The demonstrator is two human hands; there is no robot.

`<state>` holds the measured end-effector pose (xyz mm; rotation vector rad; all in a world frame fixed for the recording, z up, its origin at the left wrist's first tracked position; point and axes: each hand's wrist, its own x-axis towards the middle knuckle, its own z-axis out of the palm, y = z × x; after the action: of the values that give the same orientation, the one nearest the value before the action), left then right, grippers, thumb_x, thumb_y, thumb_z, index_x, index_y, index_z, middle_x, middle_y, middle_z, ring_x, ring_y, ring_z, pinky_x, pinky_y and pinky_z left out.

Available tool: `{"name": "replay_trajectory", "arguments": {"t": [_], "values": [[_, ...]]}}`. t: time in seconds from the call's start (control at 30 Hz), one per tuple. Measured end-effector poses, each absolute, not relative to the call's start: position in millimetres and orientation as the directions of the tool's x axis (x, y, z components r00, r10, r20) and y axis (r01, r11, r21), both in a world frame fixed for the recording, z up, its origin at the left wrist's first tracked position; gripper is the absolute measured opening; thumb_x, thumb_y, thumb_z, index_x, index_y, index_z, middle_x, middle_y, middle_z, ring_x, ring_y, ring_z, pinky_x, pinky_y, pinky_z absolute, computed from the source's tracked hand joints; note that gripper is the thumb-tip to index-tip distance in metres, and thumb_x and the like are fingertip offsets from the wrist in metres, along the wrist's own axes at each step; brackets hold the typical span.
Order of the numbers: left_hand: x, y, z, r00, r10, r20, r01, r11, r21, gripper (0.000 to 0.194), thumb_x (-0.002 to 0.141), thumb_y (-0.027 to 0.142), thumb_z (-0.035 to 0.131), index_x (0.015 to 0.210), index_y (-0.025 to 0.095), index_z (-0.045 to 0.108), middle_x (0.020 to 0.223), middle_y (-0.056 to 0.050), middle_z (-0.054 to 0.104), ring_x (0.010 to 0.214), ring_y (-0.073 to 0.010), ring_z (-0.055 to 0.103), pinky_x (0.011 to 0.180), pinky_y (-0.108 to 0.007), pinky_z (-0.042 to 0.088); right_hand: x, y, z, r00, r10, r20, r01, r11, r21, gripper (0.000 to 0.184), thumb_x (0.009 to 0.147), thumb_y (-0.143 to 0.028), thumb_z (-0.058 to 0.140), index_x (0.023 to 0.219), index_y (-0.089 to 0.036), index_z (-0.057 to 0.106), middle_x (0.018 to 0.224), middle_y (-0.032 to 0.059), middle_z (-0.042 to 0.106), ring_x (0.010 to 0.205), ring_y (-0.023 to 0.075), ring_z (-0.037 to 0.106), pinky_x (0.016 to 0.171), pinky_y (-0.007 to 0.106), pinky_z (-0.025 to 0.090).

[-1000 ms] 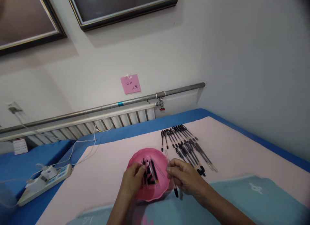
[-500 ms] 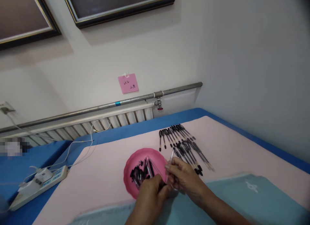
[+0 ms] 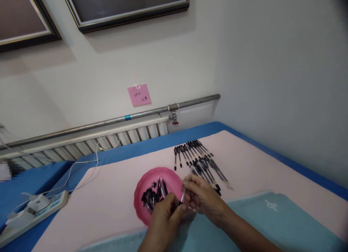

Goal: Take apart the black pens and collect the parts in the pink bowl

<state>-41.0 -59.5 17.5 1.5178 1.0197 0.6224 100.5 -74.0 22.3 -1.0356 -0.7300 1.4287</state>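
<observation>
Over the front rim of a pink bowl [image 3: 138, 205], my two hands meet with fingers closed. My right hand [image 3: 203, 196] pinches a clear pen barrel [image 3: 191, 171], which slants up past its fingertips. Its lower end, with a dark piece showing, runs to the thumb and fingers of my left hand [image 3: 166, 216], which are closed on it; what else they grip is hidden. Black pen parts [image 3: 150, 197] lie loose in the bowl. Beyond my right hand, assembled pens with black caps [image 3: 208, 172] lie in two rows.
A pale pink sheet [image 3: 106, 194] covers the blue table [image 3: 152, 141], with a teal cloth [image 3: 252, 212] along the front. To the left lies a power strip [image 3: 54, 205] with white plugs and cables. A radiator [image 3: 130, 138] and pipe [image 3: 108, 122] run along the wall.
The view has shifted slightly, so the bowl and pens appear farther left. My hands stay together, and a dark piece at the barrel's lower end now shows between them.
</observation>
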Motion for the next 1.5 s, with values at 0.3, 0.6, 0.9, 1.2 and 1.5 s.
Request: {"name": "replay_trajectory", "arguments": {"t": [0.3,0.6,0.9,1.2,1.5], "values": [[-41,-59,17,0.518,0.839,-0.164,0.281,0.014,0.960,0.041,0.077,0.057,0.044,0.067,0.018,0.047,0.049,0.005,0.046,0.035,-0.0056,0.035,0.036,-0.020,0.023,98,-76,24,0.071,0.981,-0.179,-0.409,-0.135,-0.902,0.023,0.072,-0.037,0.060,0.067,-0.019,0.047,0.045,-0.0070,0.050,0.038,0.0056,0.042,0.040,0.017,0.028],[-46,-58,23,0.626,0.709,-0.325,0.125,0.320,0.939,0.045,0.075,0.060,0.044,0.072,0.015,0.050,0.044,0.004,0.048,0.029,-0.0048,0.033,0.031,-0.019,0.015,100,-75,21,-0.012,0.994,-0.112,-0.502,-0.103,-0.859,0.023,0.070,-0.037,0.063,0.069,-0.018,0.048,0.054,-0.0048,0.055,0.042,0.0057,0.045,0.041,0.017,0.030],[-45,-61,17,0.630,0.722,-0.286,0.158,0.241,0.958,0.041,0.069,0.056,0.059,0.064,0.018,0.044,0.040,0.007,0.043,0.028,-0.0031,0.030,0.031,-0.018,0.016,103,-72,20,0.034,0.993,-0.109,-0.426,-0.084,-0.901,0.028,0.070,-0.043,0.060,0.069,-0.020,0.045,0.054,-0.0057,0.051,0.043,0.0065,0.044,0.040,0.018,0.029],[-77,-23,14,0.307,0.936,-0.170,0.494,-0.004,0.870,0.027,0.076,0.042,0.049,0.063,0.018,0.052,0.051,0.002,0.054,0.046,-0.0110,0.048,0.048,-0.023,0.034,97,-50,9,0.134,0.990,-0.053,0.048,-0.060,-0.997,0.015,0.074,-0.035,0.054,0.073,-0.020,0.053,0.044,-0.0083,0.047,0.035,0.0071,0.039,0.038,0.020,0.030],[-78,-17,5,0.208,0.974,-0.093,0.862,-0.137,0.488,0.027,0.084,0.023,0.036,0.088,0.014,0.061,0.090,-0.013,0.069,0.078,-0.0209,0.063,0.065,-0.027,0.038,127,-56,13,0.220,0.969,0.113,0.618,-0.049,-0.784,0.016,0.082,-0.027,0.046,0.074,-0.020,0.057,0.066,0.0011,0.060,0.065,0.0171,0.056,0.059,0.026,0.035]]}}
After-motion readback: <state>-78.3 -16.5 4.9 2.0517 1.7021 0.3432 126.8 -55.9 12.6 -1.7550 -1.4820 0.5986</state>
